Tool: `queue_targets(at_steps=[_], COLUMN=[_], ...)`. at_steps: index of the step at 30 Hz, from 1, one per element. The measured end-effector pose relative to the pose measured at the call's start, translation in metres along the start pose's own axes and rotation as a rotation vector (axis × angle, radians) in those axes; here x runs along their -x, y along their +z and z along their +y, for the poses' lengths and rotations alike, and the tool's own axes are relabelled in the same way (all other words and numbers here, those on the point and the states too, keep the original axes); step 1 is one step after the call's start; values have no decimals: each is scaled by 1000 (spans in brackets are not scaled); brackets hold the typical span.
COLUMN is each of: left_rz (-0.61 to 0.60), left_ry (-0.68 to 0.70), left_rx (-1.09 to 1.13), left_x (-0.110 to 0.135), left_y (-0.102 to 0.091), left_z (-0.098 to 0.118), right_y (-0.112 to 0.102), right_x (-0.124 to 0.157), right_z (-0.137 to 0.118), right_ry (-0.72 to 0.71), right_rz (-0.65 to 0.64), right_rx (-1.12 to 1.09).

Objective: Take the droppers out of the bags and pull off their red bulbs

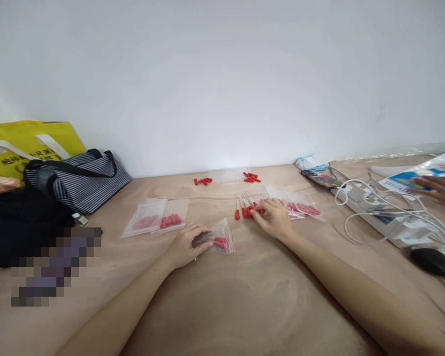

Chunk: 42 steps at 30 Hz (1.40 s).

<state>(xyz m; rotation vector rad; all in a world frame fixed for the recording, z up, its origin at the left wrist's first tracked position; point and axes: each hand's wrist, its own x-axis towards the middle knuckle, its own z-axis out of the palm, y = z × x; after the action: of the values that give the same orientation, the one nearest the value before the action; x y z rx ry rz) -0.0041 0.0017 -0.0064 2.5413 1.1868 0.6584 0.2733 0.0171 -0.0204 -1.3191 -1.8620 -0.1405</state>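
The left hand (pixel 188 242) was positioned at the near-left end of a clear zip bag (pixel 219 237). Its grip held the bag's film, with the thumb on the near side and the forefinger on the far side. The bag lay on the cloth-covered worktop (pixel 222 301), slightly left of the right hand (pixel 272 216), with several red-headed sticks visible inside.

The right hand was placed palm down over a group of loose red-headed sticks (pixel 244 213). Its fingers were bent and in contact with the group; whether the grip pinched a stick could not be told, as the hand covered part of the pieces. The uncovered sticks lay with their red heads toward the person and their pale stems toward the wall (pixel 222 89).

Two filled bags (pixel 171 220) lay overlapping to the left of the left hand. Further filled bags (pixel 307 209) lay just beside the right hand, on its right. Two small clusters of red pieces (pixel 206 180) were located near the wall, with clear film (pixel 232 175) between them.

At the far left stood a striped bag (pixel 92 180) and a yellow tote bag (pixel 55 129). At the right were a power strip (pixel 378 227), white cables (pixel 359 242) and a co-worker's hand (pixel 443 190) on a printed packet (pixel 404 180).
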Motion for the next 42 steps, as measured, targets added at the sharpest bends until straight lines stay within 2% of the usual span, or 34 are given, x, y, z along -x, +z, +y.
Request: queue_targets(at_steps=[3,5,9,14,21,27,35,38,42], left_rz=[-10,-22,-13,68,84,53,140,143,69], left_ry=[-14,-21,-36,-78,-92,-64,-72,-91,-59], left_rx=[21,36,60,33,3,19,-31,-15,20], left_x=[0,0,-1,-1,-2,-2,-4,-6,-7], left_y=[1,1,3,11,14,12,16,17,14], left_z=[1,3,5,5,6,6,7,7,9], right_y=[3,7,15,12,19,29,27,25,26], right_x=[7,11,13,8,8,8,7,6,5], right_z=[-18,-29,-43,-46,-41,-42,-42,-45,-51], right_ry=[-171,-203,-200,-196,-139,-23,66,44,-26], right_rz=[-236,-337,-401,-497,-484,-498,-574,-546,-522], right_rx=[-242,-322,-334,-301,-321,-422,-475,-440,-390])
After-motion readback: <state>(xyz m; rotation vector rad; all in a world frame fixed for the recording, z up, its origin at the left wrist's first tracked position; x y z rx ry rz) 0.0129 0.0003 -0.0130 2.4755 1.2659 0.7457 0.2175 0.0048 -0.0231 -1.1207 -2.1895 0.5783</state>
